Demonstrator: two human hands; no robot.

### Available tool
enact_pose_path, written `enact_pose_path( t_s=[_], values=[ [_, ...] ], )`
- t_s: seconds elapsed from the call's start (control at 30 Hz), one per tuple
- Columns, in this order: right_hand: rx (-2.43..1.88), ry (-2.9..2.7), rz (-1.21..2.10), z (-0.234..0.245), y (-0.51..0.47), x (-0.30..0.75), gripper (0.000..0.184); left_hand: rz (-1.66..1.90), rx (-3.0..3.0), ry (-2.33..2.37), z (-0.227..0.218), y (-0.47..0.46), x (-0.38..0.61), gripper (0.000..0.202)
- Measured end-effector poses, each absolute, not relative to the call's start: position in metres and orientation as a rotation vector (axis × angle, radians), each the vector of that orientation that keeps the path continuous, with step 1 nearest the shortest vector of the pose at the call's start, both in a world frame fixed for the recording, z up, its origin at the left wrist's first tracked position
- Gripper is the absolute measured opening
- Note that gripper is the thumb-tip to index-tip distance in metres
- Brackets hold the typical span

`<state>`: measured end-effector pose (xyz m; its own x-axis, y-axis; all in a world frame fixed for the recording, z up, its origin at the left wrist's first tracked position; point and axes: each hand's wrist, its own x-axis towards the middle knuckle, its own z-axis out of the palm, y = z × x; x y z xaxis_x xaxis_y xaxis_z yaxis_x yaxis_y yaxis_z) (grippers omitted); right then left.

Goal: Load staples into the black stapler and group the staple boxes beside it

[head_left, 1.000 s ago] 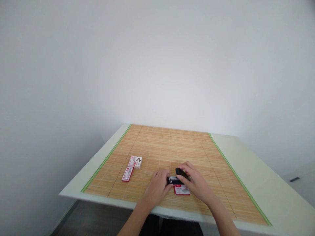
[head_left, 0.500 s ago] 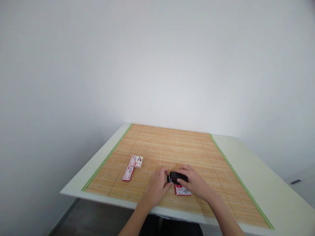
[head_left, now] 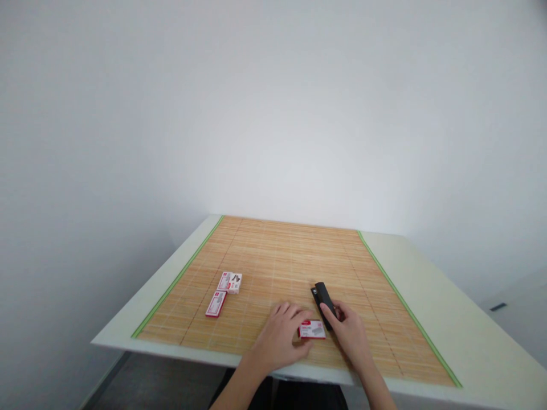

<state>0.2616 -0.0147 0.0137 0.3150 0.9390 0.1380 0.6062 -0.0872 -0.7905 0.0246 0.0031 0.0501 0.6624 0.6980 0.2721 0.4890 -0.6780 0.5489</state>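
Observation:
A black stapler (head_left: 323, 303) is in my right hand (head_left: 349, 329), thumb on top and fingers along its right side; it points away and slightly left, over the bamboo mat. Just left of it lies a red-and-white box of staples (head_left: 313, 329), label up. My left hand (head_left: 282, 336) is at that box's left end, thumb and fingers apart on either side of it. Whether the fingertips touch the box I cannot tell.
Further left, several small red-and-white boxes (head_left: 216, 304) lie close together on the bamboo mat (head_left: 273, 250). The mat has green edging and covers much of a pale table (head_left: 397, 256). A white wall (head_left: 290, 125) stands behind.
The stapler has turned from lying crosswise to pointing away, and my right hand has shifted with it. My left hand has left the stapler's end and come down to the staples box.

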Motion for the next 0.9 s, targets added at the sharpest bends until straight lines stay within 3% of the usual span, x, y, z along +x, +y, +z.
enact_pose_path(
  t_s=[0.13, 0.27, 0.33, 0.43, 0.57, 0.9],
  values=[
    [-1.799, -1.354, 0.506, 0.016, -0.015, 0.258, 0.056, 0.597, 2.526, 0.992, 0.043, 0.004, 0.036, 0.062],
    [-1.815, -1.345, 0.510, 0.017, -0.018, 0.259, 0.058, 0.640, 2.406, 1.282, 0.040, 0.012, 0.022, 0.049],
    [-1.807, -1.355, 0.538, 0.016, -0.022, 0.260, 0.057, 0.640, 2.314, 1.326, 0.042, 0.017, 0.006, 0.054],
    [-1.771, -1.372, 0.609, 0.014, -0.029, 0.259, 0.056, 0.539, 2.226, 1.232, 0.045, 0.022, -0.017, 0.072],
    [-1.703, -1.387, 0.724, 0.014, -0.035, 0.255, 0.055, 0.573, 2.247, 1.209, 0.045, 0.022, -0.022, 0.063],
    [-1.680, -1.522, 0.697, 0.020, -0.042, 0.224, 0.051, 0.678, 2.286, 1.058, 0.039, 0.024, 0.011, 0.071]
  ],
)
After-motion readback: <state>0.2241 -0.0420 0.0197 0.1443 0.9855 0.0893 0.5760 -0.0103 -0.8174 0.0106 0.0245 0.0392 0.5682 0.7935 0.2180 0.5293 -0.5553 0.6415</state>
